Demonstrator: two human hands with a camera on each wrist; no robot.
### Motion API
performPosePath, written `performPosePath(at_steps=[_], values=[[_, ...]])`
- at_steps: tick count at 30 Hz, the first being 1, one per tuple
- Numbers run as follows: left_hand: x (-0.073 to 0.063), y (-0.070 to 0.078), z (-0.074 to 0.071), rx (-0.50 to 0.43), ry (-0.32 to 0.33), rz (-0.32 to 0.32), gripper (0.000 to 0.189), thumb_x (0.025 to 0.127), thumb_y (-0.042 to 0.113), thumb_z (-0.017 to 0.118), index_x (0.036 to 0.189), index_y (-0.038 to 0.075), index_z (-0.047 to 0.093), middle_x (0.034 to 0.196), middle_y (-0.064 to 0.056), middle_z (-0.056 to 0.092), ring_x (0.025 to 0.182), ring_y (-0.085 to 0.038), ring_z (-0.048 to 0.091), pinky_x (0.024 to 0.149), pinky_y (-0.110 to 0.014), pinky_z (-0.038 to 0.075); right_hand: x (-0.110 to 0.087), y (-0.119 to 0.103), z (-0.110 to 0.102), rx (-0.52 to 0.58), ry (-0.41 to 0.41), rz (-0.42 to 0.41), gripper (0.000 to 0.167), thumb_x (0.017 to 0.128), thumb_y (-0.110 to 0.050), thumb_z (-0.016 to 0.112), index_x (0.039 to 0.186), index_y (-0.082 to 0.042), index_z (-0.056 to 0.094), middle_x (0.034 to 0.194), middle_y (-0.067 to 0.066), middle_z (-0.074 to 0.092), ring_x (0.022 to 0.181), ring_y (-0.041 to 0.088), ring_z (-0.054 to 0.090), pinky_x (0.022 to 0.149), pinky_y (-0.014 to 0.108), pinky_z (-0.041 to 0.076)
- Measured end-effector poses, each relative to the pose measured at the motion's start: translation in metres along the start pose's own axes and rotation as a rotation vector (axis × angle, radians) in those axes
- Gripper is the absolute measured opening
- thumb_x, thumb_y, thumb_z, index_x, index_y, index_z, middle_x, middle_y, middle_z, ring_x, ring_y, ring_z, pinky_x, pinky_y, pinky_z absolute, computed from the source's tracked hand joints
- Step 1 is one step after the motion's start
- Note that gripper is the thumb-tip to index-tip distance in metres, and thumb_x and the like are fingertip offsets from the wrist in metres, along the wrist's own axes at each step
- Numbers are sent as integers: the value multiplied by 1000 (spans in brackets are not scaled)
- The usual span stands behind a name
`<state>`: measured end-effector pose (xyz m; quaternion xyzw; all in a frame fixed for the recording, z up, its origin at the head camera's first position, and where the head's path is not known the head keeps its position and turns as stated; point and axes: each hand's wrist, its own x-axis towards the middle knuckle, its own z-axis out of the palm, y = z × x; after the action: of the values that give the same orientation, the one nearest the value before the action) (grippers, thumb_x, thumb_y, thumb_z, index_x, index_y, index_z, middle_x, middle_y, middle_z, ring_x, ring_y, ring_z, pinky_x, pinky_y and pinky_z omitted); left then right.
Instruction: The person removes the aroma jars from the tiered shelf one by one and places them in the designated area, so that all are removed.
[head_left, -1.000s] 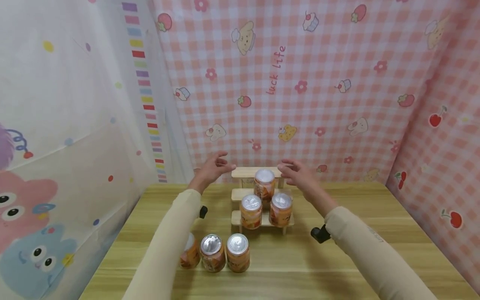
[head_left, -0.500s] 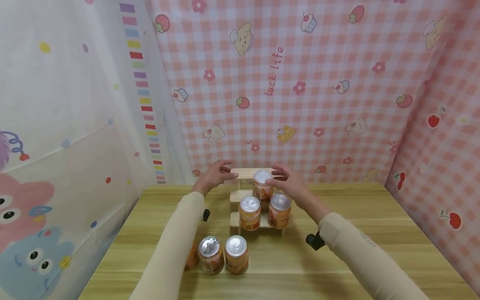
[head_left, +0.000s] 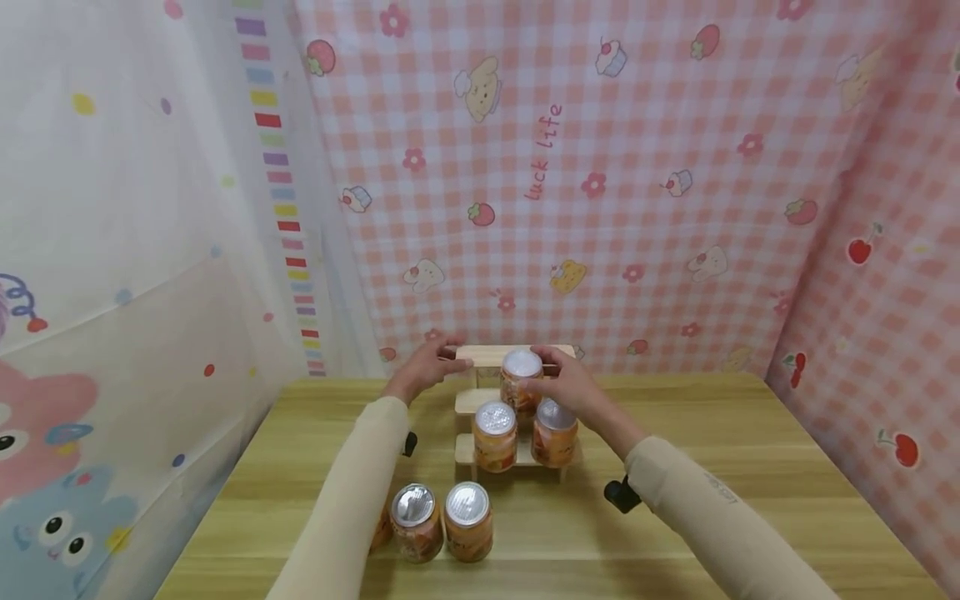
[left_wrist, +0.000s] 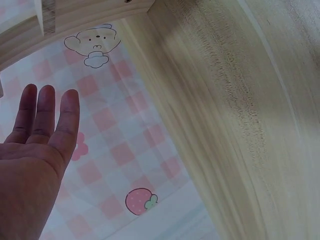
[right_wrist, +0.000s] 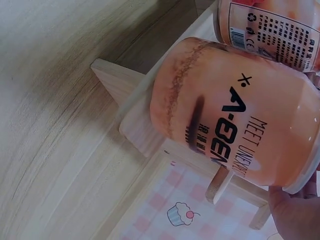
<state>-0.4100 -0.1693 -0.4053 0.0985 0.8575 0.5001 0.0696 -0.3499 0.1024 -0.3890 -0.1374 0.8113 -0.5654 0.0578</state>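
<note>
A small wooden step shelf (head_left: 471,402) stands at the back of the table with three orange cans on it. The rear can (head_left: 521,385) sits on the middle step, and my right hand (head_left: 572,385) grips its right side, thumb in front and fingers behind. On the lowest step are a front-left can (head_left: 495,443) and a front-right can (head_left: 553,442); printed lettering on a can (right_wrist: 220,110) fills the right wrist view. My left hand (head_left: 429,371) is at the top step's left end, holding nothing; its fingers (left_wrist: 67,117) are straight in the left wrist view.
Several more orange cans stand in front of the shelf, among them a middle can (head_left: 417,525) and a right one (head_left: 469,525). My left sleeve (head_left: 337,508) partly covers another can (head_left: 381,529). A pink checked cloth (head_left: 637,167) hangs behind the wooden table (head_left: 675,517).
My right hand has moved left and down from beside the shelf to the rear can, and its fingers have come round it. The left hand has dropped slightly. The view has tilted a little.
</note>
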Motion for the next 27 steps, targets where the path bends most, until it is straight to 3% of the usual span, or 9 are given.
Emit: performPosePath(at_steps=[10,20,27], values=[[-2,0,1,-12,21,1,59,94,31,71,144,8,49,135,-22,52,119,-36,54,93,-46,48,2,2,4,-28,39,-3,67,90,-23,75,148,-8,44,142,15,51,127,33,50,98,48,47],[-4,0,3,-47,49,-50,51,92,31,72,137,15,54,131,-18,56,117,-33,55,90,-43,47,4,1,9,-51,51,2,64,91,-26,74,146,-8,46,139,15,54,125,32,53,95,45,49],[-5,-1,4,-34,34,-53,55,93,32,71,141,16,51,135,-19,54,123,-33,52,97,-52,46,3,0,9,-7,54,7,65,88,-28,77,144,-10,49,134,16,57,121,32,56,86,42,53]])
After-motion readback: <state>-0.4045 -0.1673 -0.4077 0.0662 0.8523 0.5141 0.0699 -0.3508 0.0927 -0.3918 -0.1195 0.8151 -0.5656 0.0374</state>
